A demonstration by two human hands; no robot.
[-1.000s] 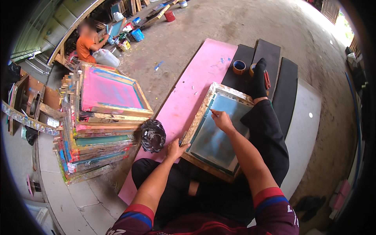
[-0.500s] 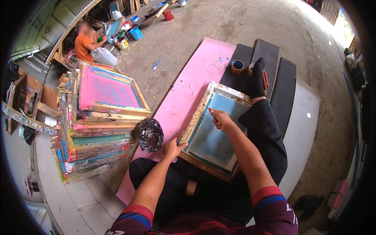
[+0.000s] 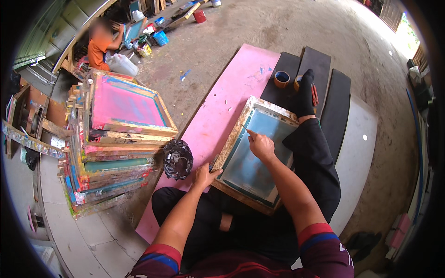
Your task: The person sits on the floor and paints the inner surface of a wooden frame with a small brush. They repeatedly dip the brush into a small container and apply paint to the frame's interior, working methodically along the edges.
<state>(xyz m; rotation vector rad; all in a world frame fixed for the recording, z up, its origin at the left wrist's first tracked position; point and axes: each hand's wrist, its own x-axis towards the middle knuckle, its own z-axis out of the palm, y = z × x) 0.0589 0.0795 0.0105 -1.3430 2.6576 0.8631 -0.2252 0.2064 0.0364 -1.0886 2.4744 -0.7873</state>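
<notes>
A wooden screen-printing frame (image 3: 221, 163) with blue-grey mesh lies tilted across my lap. My left hand (image 3: 204, 177) grips its left rail near the lower corner, thumb on top and fingers partly hidden. A small dark thing shows beside those fingers, too small to name. My right hand (image 3: 262, 147) is closed over the mesh, holding a thin stick-like tool (image 3: 244, 127). Its tip is at the inner edge of the left rail, by a dark green strip. Most of this tool is hidden in my fingers.
Stained screen frames (image 3: 118, 136) are stacked at the left, beside a black plastic bag (image 3: 178, 160). A pink board (image 3: 236, 74) lies beneath. Tape rolls (image 3: 282, 79) and a red cutter (image 3: 314, 95) sit near my foot. A person in orange (image 3: 98, 55) sits at the far left.
My right hand has turned slightly, knuckles now more upward, with the tool still at the left rail. My left hand stays put. The person in orange has raised an arm.
</notes>
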